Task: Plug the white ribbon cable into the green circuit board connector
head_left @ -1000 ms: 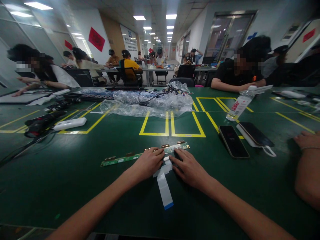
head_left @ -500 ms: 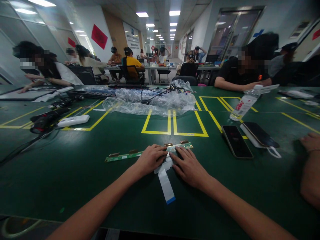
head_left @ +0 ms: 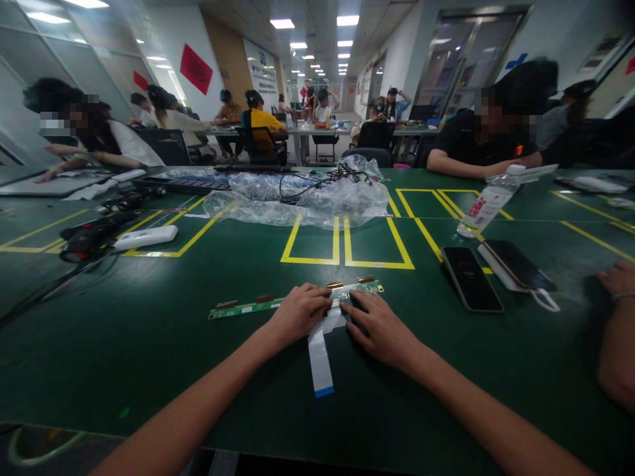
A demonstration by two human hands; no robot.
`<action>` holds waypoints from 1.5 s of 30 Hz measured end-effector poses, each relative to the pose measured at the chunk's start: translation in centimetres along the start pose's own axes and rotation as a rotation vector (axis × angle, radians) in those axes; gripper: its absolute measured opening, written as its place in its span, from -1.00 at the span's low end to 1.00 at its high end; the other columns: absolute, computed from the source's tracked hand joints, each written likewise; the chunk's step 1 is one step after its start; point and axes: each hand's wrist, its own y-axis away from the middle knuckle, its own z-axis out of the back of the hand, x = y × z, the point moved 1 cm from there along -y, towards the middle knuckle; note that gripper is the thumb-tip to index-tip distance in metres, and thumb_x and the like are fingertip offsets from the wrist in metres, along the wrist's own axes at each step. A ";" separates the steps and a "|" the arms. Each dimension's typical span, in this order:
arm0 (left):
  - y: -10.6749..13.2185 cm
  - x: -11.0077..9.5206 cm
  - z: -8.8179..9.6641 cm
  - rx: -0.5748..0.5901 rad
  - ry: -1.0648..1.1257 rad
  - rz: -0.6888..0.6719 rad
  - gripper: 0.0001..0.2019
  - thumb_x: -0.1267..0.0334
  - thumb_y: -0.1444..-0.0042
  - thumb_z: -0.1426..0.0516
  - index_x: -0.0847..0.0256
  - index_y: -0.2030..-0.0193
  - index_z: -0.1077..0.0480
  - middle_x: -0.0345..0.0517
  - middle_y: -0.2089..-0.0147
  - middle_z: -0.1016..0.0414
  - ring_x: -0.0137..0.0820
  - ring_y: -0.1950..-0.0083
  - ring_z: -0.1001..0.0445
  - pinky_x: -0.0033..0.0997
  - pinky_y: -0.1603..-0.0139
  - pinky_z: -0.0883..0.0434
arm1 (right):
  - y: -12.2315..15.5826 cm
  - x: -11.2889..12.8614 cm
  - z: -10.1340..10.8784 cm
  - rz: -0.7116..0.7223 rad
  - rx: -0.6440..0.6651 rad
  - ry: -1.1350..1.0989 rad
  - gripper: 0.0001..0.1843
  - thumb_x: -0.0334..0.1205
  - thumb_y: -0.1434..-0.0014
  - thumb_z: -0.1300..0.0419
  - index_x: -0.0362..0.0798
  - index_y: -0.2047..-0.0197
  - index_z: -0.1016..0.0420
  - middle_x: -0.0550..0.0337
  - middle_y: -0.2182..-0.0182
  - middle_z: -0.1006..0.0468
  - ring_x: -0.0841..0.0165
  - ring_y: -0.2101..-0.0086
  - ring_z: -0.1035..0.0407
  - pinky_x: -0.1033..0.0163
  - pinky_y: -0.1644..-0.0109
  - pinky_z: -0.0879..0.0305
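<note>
A long narrow green circuit board (head_left: 248, 306) lies across the dark green table (head_left: 149, 357) in front of me. A white flat ribbon cable (head_left: 319, 354) with a blue tip runs from the board's near edge toward me. My left hand (head_left: 298, 313) rests on the board with its fingers curled at the spot where the cable meets it. My right hand (head_left: 381, 328) lies just right of the cable, fingers bent down onto the board's right part (head_left: 370, 287). What the fingertips grip is hidden.
Two dark phones (head_left: 471, 278) and a water bottle (head_left: 483, 207) lie to the right, near another person's hand (head_left: 618, 277). Crumpled clear plastic with black cables (head_left: 317, 195) sits behind yellow tape boxes (head_left: 347, 244). A white device (head_left: 146, 237) and black tools are at left. Several people sit around.
The ribbon cable's free end has swung left, so it now points more straight toward me. Both hands stay on the board with only slight finger shifts.
</note>
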 end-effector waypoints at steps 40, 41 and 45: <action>0.1 0.9 -0.4 -0.052 0.101 -0.020 -0.76 0.28 -0.32 -0.08 0.10 -0.01 -0.54 -0.11 -0.11 -0.56 -0.28 -0.02 -0.44 -0.19 -0.02 -0.41 | -0.1 -0.3 -0.2 0.014 -0.003 -0.032 -0.51 -0.14 -0.35 -0.05 -0.01 -0.32 -0.32 -0.11 -0.31 -0.25 -0.01 -0.29 -0.12 -0.25 -0.32 -0.09; 0.1 0.9 -0.4 -0.050 0.098 -0.020 -0.76 0.28 -0.32 -0.07 0.10 -0.01 -0.54 -0.11 -0.11 -0.56 -0.27 -0.02 -0.44 -0.19 -0.01 -0.41 | -0.1 -0.3 -0.2 0.012 -0.001 -0.033 -0.50 -0.14 -0.35 -0.05 0.00 -0.32 -0.32 -0.11 -0.31 -0.25 -0.01 -0.29 -0.12 -0.25 -0.32 -0.10; 0.1 0.6 -0.1 -0.039 0.087 -0.014 -0.74 0.29 -0.33 -0.06 0.10 -0.03 -0.53 -0.12 -0.12 -0.56 -0.26 -0.02 -0.44 -0.19 0.01 -0.42 | 0.0 -0.2 -0.1 0.000 0.004 -0.027 -0.49 -0.12 -0.35 -0.05 0.00 -0.33 -0.30 -0.11 -0.32 -0.24 -0.02 -0.29 -0.10 -0.27 -0.32 -0.08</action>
